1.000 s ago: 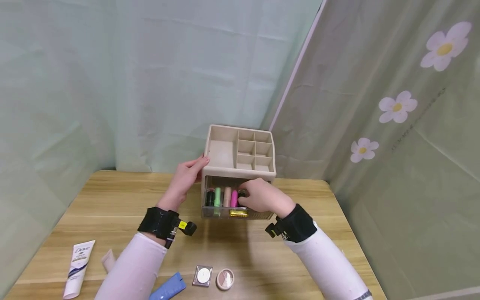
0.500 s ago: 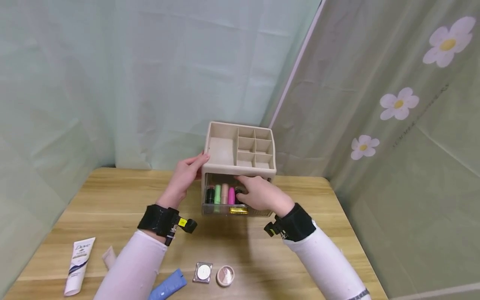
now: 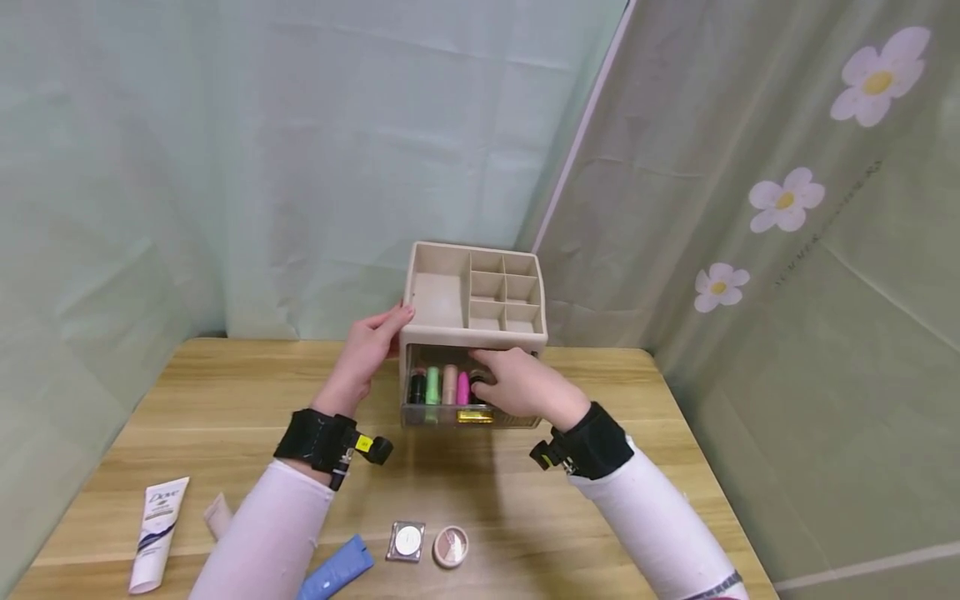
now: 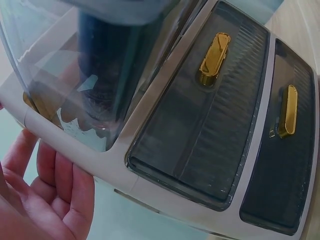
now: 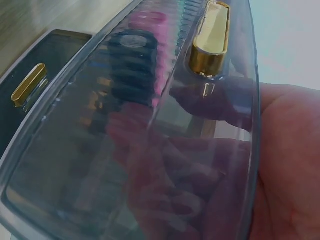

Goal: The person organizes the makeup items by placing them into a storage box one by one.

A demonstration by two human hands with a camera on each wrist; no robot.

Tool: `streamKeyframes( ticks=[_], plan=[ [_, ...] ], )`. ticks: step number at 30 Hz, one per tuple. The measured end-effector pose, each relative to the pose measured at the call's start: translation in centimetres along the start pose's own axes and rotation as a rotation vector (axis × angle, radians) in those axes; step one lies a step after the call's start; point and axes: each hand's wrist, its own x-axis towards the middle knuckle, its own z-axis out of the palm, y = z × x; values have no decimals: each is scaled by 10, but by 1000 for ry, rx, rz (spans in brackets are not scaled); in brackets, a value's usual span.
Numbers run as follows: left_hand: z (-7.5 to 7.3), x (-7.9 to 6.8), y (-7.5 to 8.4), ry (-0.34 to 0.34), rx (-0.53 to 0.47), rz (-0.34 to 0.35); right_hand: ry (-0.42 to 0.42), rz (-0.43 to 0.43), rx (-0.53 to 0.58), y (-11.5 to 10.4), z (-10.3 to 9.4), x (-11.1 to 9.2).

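My left hand [image 3: 369,350] holds the left side of a beige cosmetics organizer [image 3: 472,335], its thumb at the top edge. The organizer's clear top drawer [image 3: 438,417] is pulled out. Inside, lipstick-like tubes stand in a row: black [image 3: 417,387], green [image 3: 432,387], beige-pink [image 3: 450,384] and magenta [image 3: 462,388]. My right hand [image 3: 525,385] reaches into the drawer's right part, index finger extended, thumb against a second dark tube [image 5: 132,65] beside the magenta one. Through the drawer front in the right wrist view, fingers [image 5: 150,160] show dimly; their exact contact is blurred.
Two lower drawers with gold handles [image 4: 215,55] are closed. Nearer on the wooden table [image 3: 420,492] lie a white Dove tube [image 3: 159,535], a small pale tube [image 3: 219,517], a blue tube [image 3: 336,571], a square compact [image 3: 407,542] and a round compact [image 3: 451,547]. Curtains hang behind.
My right index finger has lifted from the dark tube and stretched left toward the drawer's back. The magenta tube has shifted slightly left. My left hand keeps its place on the organizer.
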Motion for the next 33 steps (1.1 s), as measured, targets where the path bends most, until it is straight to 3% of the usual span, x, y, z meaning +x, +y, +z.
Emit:
streamKeyframes(
  ticks=[17, 33],
  plan=[
    [2, 7, -7, -6, 10, 1, 39, -33, -46, 1, 0, -2],
    [2, 13, -7, -8, 14, -4, 43, -8, -47, 0, -1, -4]
  ],
)
